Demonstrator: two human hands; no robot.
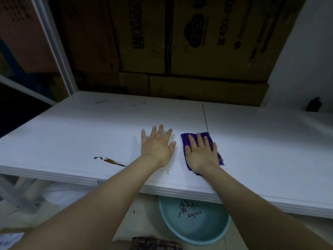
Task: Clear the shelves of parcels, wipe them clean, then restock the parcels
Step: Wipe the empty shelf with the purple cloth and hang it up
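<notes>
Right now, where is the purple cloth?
In the head view the purple cloth lies flat on the white shelf, right of centre near its front edge, under the right hand; the left hand rests flat just left of it.

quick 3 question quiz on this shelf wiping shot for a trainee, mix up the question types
1. True or false: the left hand lies flat on the bare shelf and holds nothing.
2. What lies under the right hand? A) a purple cloth B) a parcel C) a spray bottle
3. Fill in: the brown stain near the shelf's front edge lies to the ____ of the left hand.

Key: 1 true. 2 A. 3 left.
</notes>
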